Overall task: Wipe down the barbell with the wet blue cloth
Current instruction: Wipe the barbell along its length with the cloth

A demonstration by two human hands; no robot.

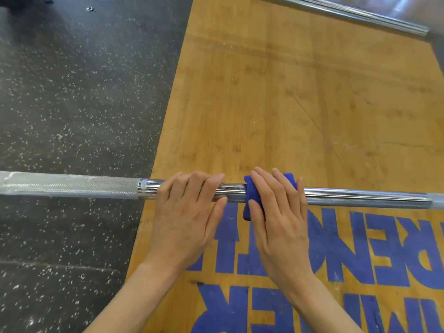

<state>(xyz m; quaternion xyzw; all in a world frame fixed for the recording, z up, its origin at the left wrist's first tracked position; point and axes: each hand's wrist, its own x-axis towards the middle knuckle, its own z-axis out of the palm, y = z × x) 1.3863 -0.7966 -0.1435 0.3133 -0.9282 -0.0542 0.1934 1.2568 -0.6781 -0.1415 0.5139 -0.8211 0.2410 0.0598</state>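
Note:
A chrome barbell (72,187) runs left to right across the view, knurled on its left stretch and smooth toward the right. My left hand (187,212) grips the smooth part, fingers curled over the top and thumb beneath. Just to its right, a blue cloth (251,191) is wrapped around the bar. My right hand (278,215) holds the cloth against the bar, fingers laid over it and thumb on its near side. Most of the cloth is hidden under that hand.
The bar hangs above a wooden lifting platform (288,104) with large blue lettering (360,248) near me. Dark speckled rubber flooring (72,92) covers the left side. A second metal bar (360,15) lies at the far top right.

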